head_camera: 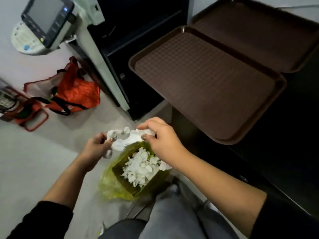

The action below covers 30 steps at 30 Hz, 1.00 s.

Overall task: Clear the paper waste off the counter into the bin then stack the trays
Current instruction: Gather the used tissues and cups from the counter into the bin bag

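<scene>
Crumpled white paper (124, 138) hangs between both hands just above the bin (119, 185). My left hand (97, 149) pinches its left end and my right hand (162, 140) pinches its right end. The bin stands on the floor, lined with a yellow-green bag and holding a heap of white paper scraps (141, 168). Two brown trays lie side by side on the dark counter: the near tray (207, 85) pokes past the counter's left edge, and the far tray (259, 35) lies behind it at the upper right. Both trays are bare.
An orange shopping bag (69, 90) and a red frame (27, 116) sit on the grey floor to the left. A machine with a screen (44, 23) stands at the upper left beside a dark open cabinet (138, 49). My legs are at the bottom.
</scene>
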Motion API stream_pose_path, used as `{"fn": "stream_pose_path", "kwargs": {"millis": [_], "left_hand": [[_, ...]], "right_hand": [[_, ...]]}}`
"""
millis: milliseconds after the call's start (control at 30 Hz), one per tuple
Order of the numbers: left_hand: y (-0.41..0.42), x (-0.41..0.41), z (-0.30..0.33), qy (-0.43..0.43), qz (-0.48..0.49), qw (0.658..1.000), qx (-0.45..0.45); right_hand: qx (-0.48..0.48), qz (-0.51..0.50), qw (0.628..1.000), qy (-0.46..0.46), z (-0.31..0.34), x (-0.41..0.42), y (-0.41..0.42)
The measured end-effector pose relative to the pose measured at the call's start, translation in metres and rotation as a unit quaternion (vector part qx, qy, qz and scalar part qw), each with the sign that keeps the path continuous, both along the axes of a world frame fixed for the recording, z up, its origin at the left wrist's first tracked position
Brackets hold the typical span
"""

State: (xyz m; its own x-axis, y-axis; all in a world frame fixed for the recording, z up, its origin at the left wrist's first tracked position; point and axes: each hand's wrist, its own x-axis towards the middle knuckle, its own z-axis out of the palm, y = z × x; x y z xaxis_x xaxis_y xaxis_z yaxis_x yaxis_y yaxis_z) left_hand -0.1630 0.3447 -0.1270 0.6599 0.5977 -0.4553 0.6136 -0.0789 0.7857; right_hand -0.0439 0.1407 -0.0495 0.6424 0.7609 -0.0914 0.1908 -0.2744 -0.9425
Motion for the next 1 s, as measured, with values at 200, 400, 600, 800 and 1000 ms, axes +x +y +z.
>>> {"fn": "stream_pose_path", "kwargs": {"millis": [200, 400, 600, 800, 1000], "left_hand": [[0.022, -0.016, -0.093, 0.052, 0.052, 0.990, -0.117], [0.020, -0.016, -0.204, 0.142, 0.079, 0.977, -0.141], [0.010, -0.006, -0.282, 0.195, 0.074, 0.965, -0.157], [0.010, 0.007, -0.280, 0.204, 0.031, 0.960, -0.188], [-0.027, 0.022, -0.239, -0.013, -0.052, 0.951, -0.303]], "right_hand": [[-0.133, -0.044, 0.988, 0.066, -0.079, -0.005, 0.043], [-0.227, -0.085, 0.967, 0.085, -0.168, 0.006, 0.061], [-0.283, -0.074, 0.954, 0.070, -0.234, 0.009, 0.069], [-0.285, -0.108, 0.947, 0.104, -0.274, 0.011, 0.077], [-0.252, -0.242, 0.890, 0.292, -0.297, -0.001, 0.100]]}}
